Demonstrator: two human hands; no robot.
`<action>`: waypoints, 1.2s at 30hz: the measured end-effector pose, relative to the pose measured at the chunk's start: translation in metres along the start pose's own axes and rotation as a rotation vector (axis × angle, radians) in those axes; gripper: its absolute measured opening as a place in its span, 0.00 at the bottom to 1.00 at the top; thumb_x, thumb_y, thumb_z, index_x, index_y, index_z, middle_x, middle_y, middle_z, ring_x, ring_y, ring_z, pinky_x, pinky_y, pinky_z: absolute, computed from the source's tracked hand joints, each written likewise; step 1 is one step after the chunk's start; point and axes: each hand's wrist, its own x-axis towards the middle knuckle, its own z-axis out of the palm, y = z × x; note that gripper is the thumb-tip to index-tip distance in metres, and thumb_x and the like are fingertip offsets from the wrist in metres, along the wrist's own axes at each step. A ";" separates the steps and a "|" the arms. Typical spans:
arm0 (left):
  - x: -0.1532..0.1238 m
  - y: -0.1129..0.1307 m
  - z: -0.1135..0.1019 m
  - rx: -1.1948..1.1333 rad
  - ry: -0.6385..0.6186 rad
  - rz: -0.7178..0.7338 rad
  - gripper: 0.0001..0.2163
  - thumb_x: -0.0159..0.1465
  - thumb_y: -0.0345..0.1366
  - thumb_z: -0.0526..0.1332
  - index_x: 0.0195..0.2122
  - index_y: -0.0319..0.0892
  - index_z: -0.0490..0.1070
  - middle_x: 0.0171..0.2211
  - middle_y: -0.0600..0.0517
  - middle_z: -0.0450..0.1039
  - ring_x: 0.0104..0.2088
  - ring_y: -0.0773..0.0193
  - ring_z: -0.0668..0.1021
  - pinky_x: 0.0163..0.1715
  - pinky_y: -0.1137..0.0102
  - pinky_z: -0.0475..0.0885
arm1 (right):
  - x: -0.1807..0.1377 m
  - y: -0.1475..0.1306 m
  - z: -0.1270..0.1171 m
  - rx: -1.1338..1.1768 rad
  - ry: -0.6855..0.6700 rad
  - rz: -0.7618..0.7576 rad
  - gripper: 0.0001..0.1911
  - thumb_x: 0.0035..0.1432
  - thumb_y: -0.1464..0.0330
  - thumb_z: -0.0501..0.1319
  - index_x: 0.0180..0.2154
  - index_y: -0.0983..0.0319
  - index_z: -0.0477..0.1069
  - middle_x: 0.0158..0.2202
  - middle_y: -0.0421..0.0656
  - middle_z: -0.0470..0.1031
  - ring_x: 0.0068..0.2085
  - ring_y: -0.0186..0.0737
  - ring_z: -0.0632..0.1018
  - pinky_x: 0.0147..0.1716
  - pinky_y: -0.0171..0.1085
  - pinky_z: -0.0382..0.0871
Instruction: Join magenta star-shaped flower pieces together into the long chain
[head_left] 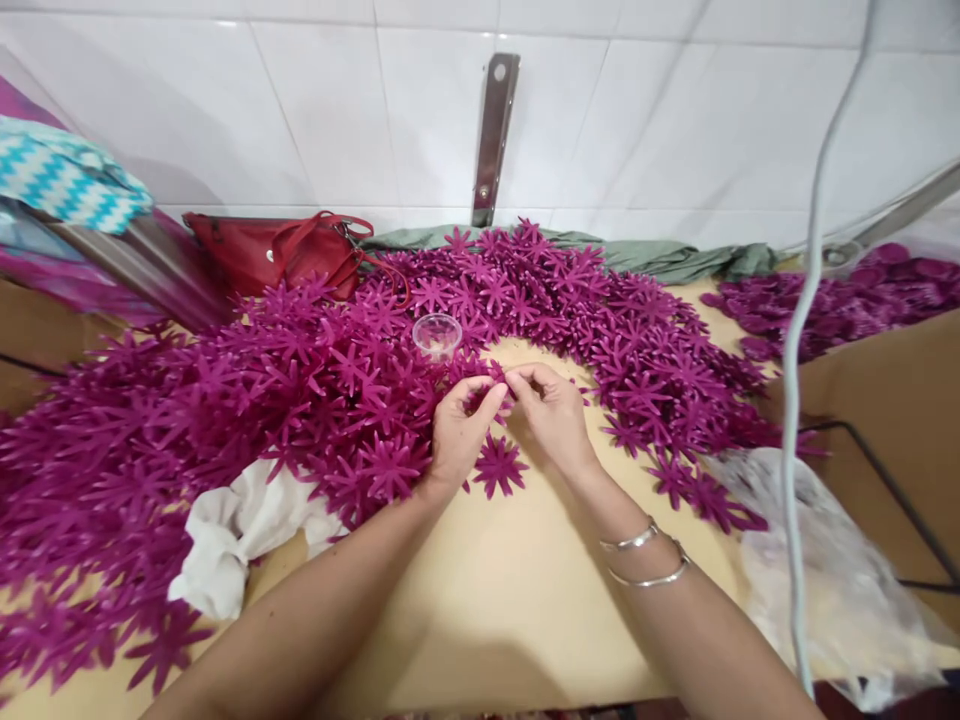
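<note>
My left hand (466, 425) is closed in a pinch, with parts of a purple flower-shaped piece (495, 370) showing at its fingertips. Against it, fingertip to fingertip, my right hand (551, 415) pinches too; whatever lies between its thumb and forefinger is too small to make out. Just below the hands, a single purple flower cutout (500, 467) with narrow pointed petals lies flat on the tabletop (480, 600). A small clear plastic cup (437, 335) stands beyond my left hand among the flowers.
Heaps of purple flower cutouts (300, 370) curve around the work spot. A crumpled white cloth (232, 530) lies left, a red bag (274, 250) behind. A clear plastic bag (817, 570) and a cardboard box (885, 420) are right. A pale cable (796, 400) hangs in front.
</note>
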 end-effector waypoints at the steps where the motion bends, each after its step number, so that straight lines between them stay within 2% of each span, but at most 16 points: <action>1: 0.000 0.000 0.000 0.011 0.006 0.011 0.10 0.61 0.42 0.71 0.37 0.41 0.77 0.31 0.54 0.78 0.31 0.67 0.80 0.36 0.72 0.76 | -0.001 0.000 0.000 -0.054 0.007 -0.049 0.10 0.66 0.62 0.62 0.33 0.58 0.78 0.32 0.42 0.78 0.37 0.42 0.78 0.41 0.40 0.73; 4: 0.000 -0.001 -0.001 0.032 0.020 0.050 0.08 0.63 0.41 0.68 0.35 0.42 0.77 0.30 0.55 0.77 0.31 0.68 0.78 0.36 0.73 0.75 | -0.003 0.000 0.002 -0.141 0.013 -0.141 0.09 0.68 0.64 0.61 0.35 0.57 0.79 0.35 0.43 0.79 0.40 0.43 0.79 0.45 0.42 0.74; 10: 0.001 -0.002 -0.004 0.080 0.051 0.120 0.08 0.65 0.41 0.67 0.34 0.42 0.78 0.31 0.55 0.77 0.33 0.68 0.77 0.39 0.73 0.73 | -0.002 0.007 0.003 -0.033 -0.042 -0.074 0.07 0.67 0.64 0.63 0.41 0.57 0.80 0.38 0.42 0.83 0.39 0.43 0.82 0.44 0.42 0.76; 14: 0.003 -0.003 -0.004 0.041 0.079 0.103 0.12 0.63 0.45 0.69 0.32 0.41 0.77 0.29 0.55 0.76 0.32 0.68 0.77 0.39 0.72 0.74 | 0.003 0.012 -0.003 -0.130 -0.113 -0.189 0.07 0.66 0.64 0.64 0.41 0.56 0.81 0.40 0.42 0.84 0.43 0.45 0.83 0.49 0.44 0.75; 18: 0.003 -0.002 -0.002 0.008 0.041 0.084 0.13 0.60 0.45 0.72 0.37 0.41 0.80 0.34 0.53 0.81 0.34 0.66 0.80 0.40 0.71 0.76 | 0.005 0.015 -0.007 -0.195 -0.098 -0.228 0.08 0.67 0.63 0.63 0.40 0.55 0.81 0.39 0.43 0.84 0.42 0.46 0.83 0.48 0.46 0.76; 24: 0.002 -0.002 0.000 -0.060 0.072 0.058 0.13 0.57 0.45 0.74 0.34 0.41 0.80 0.30 0.54 0.79 0.31 0.67 0.80 0.36 0.71 0.78 | 0.005 0.011 -0.007 -0.261 -0.088 -0.315 0.08 0.68 0.63 0.62 0.40 0.55 0.81 0.37 0.43 0.84 0.41 0.46 0.82 0.47 0.47 0.75; 33: 0.003 -0.003 0.000 -0.040 0.082 0.064 0.13 0.58 0.46 0.73 0.34 0.40 0.80 0.30 0.54 0.79 0.30 0.67 0.79 0.35 0.71 0.77 | 0.004 0.013 -0.007 -0.200 -0.115 -0.272 0.08 0.69 0.64 0.61 0.41 0.55 0.80 0.38 0.42 0.83 0.41 0.45 0.83 0.46 0.44 0.75; 36: 0.002 -0.001 -0.001 -0.002 0.073 0.079 0.12 0.60 0.45 0.72 0.34 0.41 0.80 0.29 0.54 0.79 0.29 0.67 0.78 0.34 0.71 0.76 | 0.004 0.013 -0.007 -0.296 -0.124 -0.339 0.09 0.70 0.64 0.60 0.41 0.56 0.79 0.38 0.44 0.83 0.41 0.46 0.82 0.47 0.46 0.74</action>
